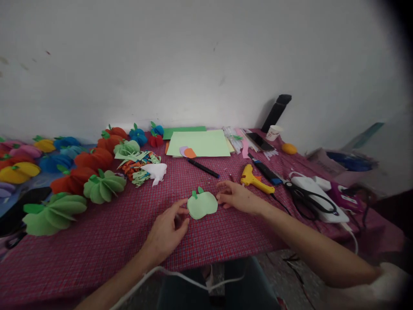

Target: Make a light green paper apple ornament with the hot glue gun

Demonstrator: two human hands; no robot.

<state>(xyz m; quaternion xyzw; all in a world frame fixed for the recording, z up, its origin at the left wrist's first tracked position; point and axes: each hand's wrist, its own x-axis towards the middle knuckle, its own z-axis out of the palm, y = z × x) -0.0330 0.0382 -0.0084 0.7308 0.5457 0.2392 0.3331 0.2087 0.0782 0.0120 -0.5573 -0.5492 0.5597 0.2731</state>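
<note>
A light green paper pumpkin cutout [202, 206] with a small dark green stem and leaf lies near the front of the checked tablecloth. At its left edge is my left hand [166, 230], its fingers curved and the thumb apart from them. My right hand [238, 197] has its fingertips at the cutout's right edge, with the fingers slightly spread. Neither hand visibly grips the paper. A black pen [204, 168] lies behind the cutout. To the right of my right hand is a yellow glue gun [256, 180].
Finished paper pumpkins [105, 186] crowd the left, beside a pile of paper scraps [138, 165]. Green sheets [201, 144] lie at the back. On the right are a utility knife [264, 170], scissors [309, 198], a white power strip [318, 200], a phone [260, 141] and a paper cup [274, 132].
</note>
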